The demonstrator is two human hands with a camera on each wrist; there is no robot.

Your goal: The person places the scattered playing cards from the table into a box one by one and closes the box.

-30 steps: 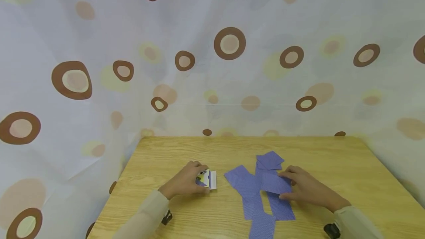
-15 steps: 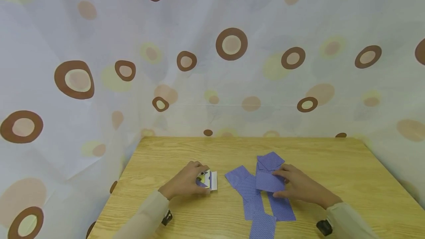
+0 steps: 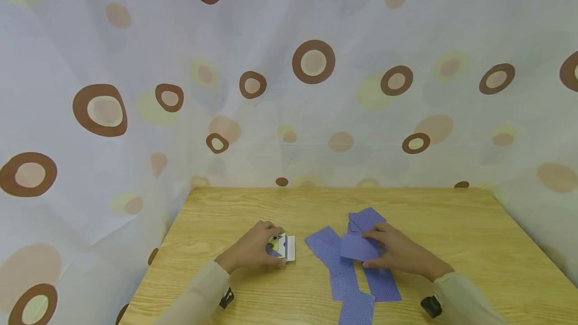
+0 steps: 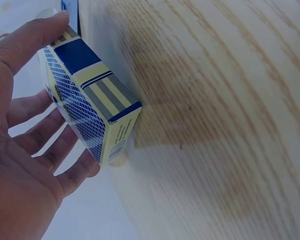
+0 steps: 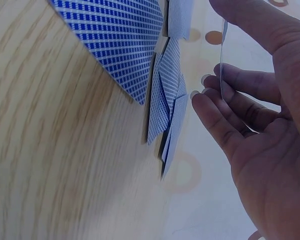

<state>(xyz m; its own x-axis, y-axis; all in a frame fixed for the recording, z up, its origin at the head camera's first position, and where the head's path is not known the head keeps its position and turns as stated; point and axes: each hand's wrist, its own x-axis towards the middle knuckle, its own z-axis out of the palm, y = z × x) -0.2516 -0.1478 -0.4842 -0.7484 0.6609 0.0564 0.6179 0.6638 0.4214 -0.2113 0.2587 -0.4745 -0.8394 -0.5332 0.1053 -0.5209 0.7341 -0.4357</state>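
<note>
My left hand (image 3: pixel 254 246) grips a playing card box (image 3: pixel 278 246) on the left half of the table, its white end flap standing out towards the right. In the left wrist view the thumb lies along the box's (image 4: pixel 97 80) striped edge and the fingers reach round the far side. My right hand (image 3: pixel 404 252) pinches a playing card (image 3: pixel 356 248) between thumb and fingers, blue patterned back upward, above the others. Edge-on, that card (image 5: pixel 222 65) looks like a thin line in the right wrist view. Below it, several playing cards (image 3: pixel 345 280) lie overlapping, backs up.
The wooden table (image 3: pixel 226 209) ends at a wall of dotted cloth (image 3: pixel 271 114) behind and at both sides. A strip of bare wood lies between the box and the spread cards. One card (image 3: pixel 356 310) reaches the view's lower edge.
My right hand has moved leftward with the pinched card, from the right side of the spread to over its middle. The left hand and the box have stayed in place.
</note>
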